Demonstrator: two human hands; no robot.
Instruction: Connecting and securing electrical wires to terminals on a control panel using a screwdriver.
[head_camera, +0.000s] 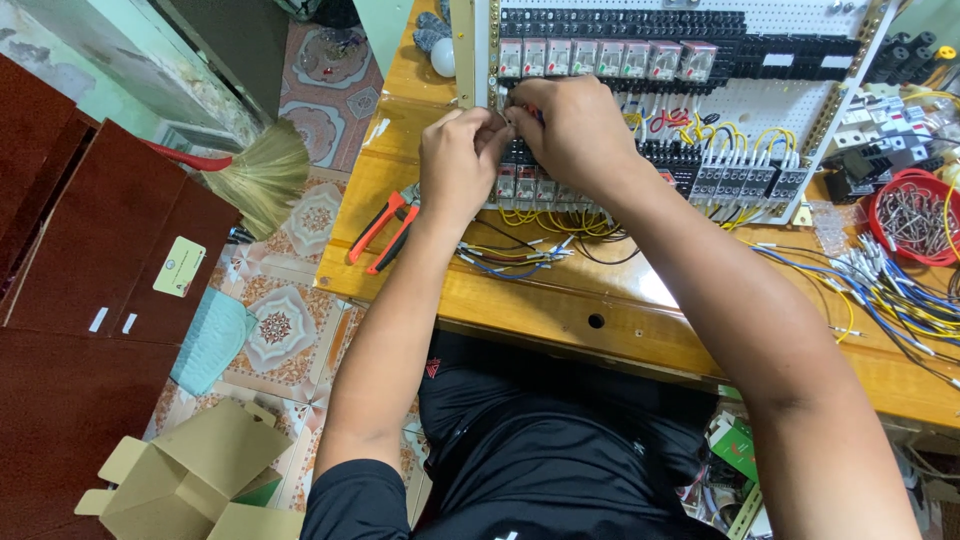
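My left hand (455, 160) and my right hand (565, 125) meet at the left part of a white perforated electrical panel (770, 105) lying on a wooden table (560, 310). Both hands have their fingers pinched together over a row of clear relays (530, 185) and their black sockets. A small red-tipped item shows between my right fingers; what it is I cannot tell. A second row of relays (600, 58) sits above my hands. Yellow, black and blue wires (520, 250) trail out below the panel under my wrists.
Red-handled pliers (380, 232) lie at the table's left edge. A red bowl (915, 215) of metal parts and a bundle of blue, yellow and white wires (900, 290) sit at the right. A broom (255, 175), cardboard box (190, 480) and dark cabinet (90, 260) stand on the tiled floor.
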